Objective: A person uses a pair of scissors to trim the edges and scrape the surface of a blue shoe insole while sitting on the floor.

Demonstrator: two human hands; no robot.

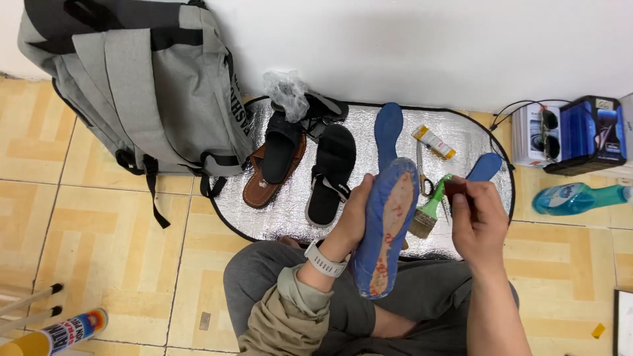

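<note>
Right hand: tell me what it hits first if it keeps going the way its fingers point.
The right hand points left, so it would probably meet the blue sole held up by the left hand; depth is unclear.

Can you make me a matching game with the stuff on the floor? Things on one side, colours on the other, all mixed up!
Things:
1. backpack
2. shoe sole in the left hand
3. paintbrush handle
4. mat

Colours:
A. green
B. shiny silver
C. grey
D. blue

Pairs: 1-C, 2-D, 3-A, 4-B
</note>
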